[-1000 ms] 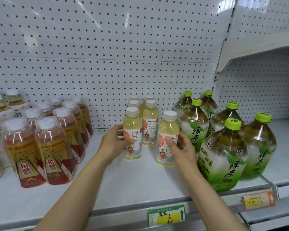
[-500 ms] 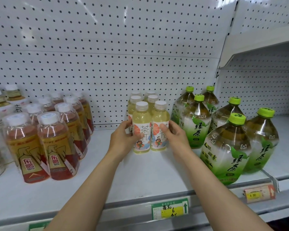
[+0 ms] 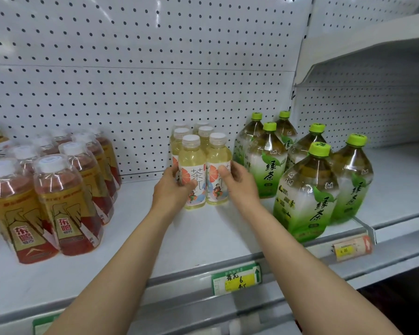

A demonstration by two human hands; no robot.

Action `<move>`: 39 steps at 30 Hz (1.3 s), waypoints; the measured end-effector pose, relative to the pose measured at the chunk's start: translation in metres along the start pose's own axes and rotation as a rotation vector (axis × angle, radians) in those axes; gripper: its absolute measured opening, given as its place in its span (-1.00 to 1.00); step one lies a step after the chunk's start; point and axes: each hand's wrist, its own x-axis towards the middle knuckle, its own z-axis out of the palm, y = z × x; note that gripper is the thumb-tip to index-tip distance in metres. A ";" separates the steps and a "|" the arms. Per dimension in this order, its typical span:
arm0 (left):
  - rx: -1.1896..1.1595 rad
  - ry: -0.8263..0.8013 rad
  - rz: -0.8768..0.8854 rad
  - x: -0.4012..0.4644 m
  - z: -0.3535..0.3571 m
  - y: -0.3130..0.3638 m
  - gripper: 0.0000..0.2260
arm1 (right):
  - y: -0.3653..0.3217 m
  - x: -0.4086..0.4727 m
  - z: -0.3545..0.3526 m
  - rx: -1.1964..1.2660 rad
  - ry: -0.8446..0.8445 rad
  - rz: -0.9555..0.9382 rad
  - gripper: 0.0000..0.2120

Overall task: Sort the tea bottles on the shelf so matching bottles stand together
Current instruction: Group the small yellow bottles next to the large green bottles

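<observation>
Head view: a white shelf [image 3: 203, 238] runs under a pegboard back wall [image 3: 143, 68], price tags [image 3: 236, 279] clipped along its front lip. Red-and-gold bottles [image 3: 65, 206] crowd the left, green-capped tea bottles [image 3: 307, 194] the right. Centre stage, the left hand [image 3: 172, 189] grips the front-left yellow tea bottle [image 3: 192, 175], the right hand [image 3: 240, 187] grips its neighbour [image 3: 217, 172]. A second ago those two stood apart; now they're touching, pushed back against the matching yellow row.

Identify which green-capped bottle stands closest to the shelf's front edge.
The green tea bottle second from the right, in front of all the other green-capped ones; its base nearly reaches the front lip of the shelf, beside the divider.
</observation>
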 end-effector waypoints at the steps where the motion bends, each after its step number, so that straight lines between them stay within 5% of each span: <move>1: 0.011 0.043 0.025 -0.006 0.003 0.005 -0.43 | -0.009 -0.008 -0.002 -0.040 0.024 -0.021 -0.54; 6: -0.140 0.301 0.331 -0.051 0.036 0.045 -0.47 | -0.074 -0.048 -0.038 0.121 0.036 -0.299 -0.62; 10: -0.276 -0.069 0.321 -0.096 0.084 0.080 -0.34 | -0.103 -0.059 -0.096 0.304 0.144 -0.504 -0.78; 12: -0.233 -0.273 0.247 -0.111 0.112 0.091 -0.09 | -0.098 -0.054 -0.134 0.254 0.294 -0.552 -0.81; 14: -0.110 -0.305 0.236 -0.119 0.134 0.097 0.04 | -0.085 -0.043 -0.173 0.099 0.438 -0.525 -0.77; 17: -0.074 -0.155 0.225 -0.123 0.147 0.101 -0.17 | -0.053 -0.018 -0.222 -0.213 0.454 -0.313 -0.57; 21: -0.129 -0.031 0.152 -0.123 0.134 0.099 -0.33 | -0.023 0.000 -0.251 -0.355 0.217 -0.101 -0.29; 28: -0.146 0.224 0.094 -0.117 0.078 0.078 -0.32 | -0.015 0.010 -0.267 -0.314 -0.069 -0.095 -0.07; 34: -0.071 0.191 0.036 -0.119 0.061 0.083 -0.29 | -0.016 0.014 -0.269 -0.304 -0.030 -0.118 -0.14; 36: 0.203 0.374 0.095 -0.123 0.070 0.090 -0.21 | -0.016 0.016 -0.270 -0.286 -0.002 -0.119 -0.18; 39: 0.330 0.657 0.488 -0.139 0.103 0.119 -0.23 | -0.018 0.024 -0.278 -0.261 0.045 -0.126 -0.19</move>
